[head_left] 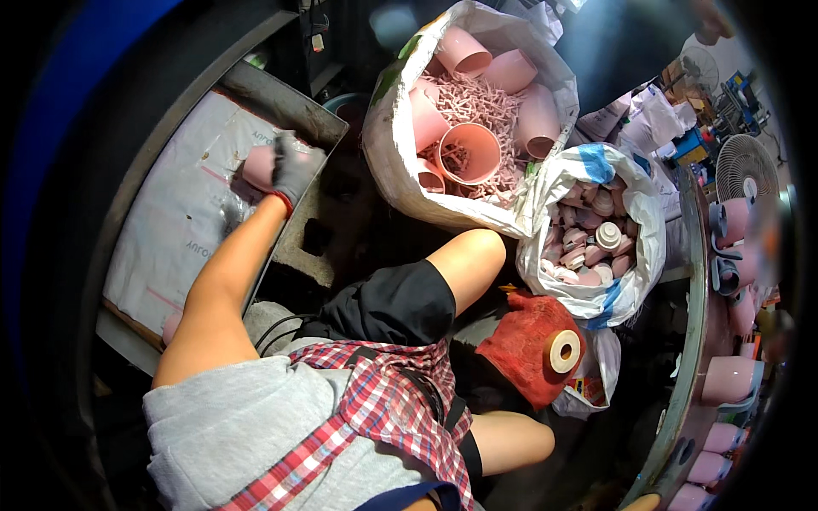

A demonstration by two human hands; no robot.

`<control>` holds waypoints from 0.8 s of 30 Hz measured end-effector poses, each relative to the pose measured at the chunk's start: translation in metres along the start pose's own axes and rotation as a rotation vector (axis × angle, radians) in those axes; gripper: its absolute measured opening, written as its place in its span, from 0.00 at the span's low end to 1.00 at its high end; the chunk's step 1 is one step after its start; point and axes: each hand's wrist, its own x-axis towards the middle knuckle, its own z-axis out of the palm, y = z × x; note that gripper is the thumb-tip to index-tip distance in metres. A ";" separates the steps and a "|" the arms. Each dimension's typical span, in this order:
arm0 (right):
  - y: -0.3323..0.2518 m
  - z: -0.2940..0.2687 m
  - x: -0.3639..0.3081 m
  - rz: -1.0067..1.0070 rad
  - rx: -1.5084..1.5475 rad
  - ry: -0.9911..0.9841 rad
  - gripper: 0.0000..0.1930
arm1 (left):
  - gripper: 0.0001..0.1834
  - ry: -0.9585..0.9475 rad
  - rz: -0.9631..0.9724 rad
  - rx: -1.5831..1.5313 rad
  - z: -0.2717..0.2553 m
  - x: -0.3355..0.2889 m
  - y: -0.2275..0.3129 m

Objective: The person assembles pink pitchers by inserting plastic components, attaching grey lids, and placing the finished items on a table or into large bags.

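Note:
My left hand [294,169], in a grey glove with a red cuff, is closed around one end of a pink cup [257,169]. The cup lies on its side over a tray [308,111] lined with whitish plastic sheeting [158,217]. Part of another pink piece [171,327] shows at the tray's near edge, beside my upper arm. Of my right hand [645,502] only a small bit shows at the lower edge, near the bench at the right; its fingers cannot be made out.
A large white sack [392,175] holds pink cups and thin pink scraps. Beside it, a smaller sack [545,285] contains pink and white pieces. A red cloth bundle [521,349] with a pale ring sits by my knee. Pink cups [729,380] line the right bench [682,400]; a fan [747,170] stands beyond.

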 end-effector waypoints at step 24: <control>-0.403 0.122 -0.151 -0.709 -0.042 -0.091 0.26 | 0.07 -0.267 0.560 -0.260 -0.092 0.136 0.046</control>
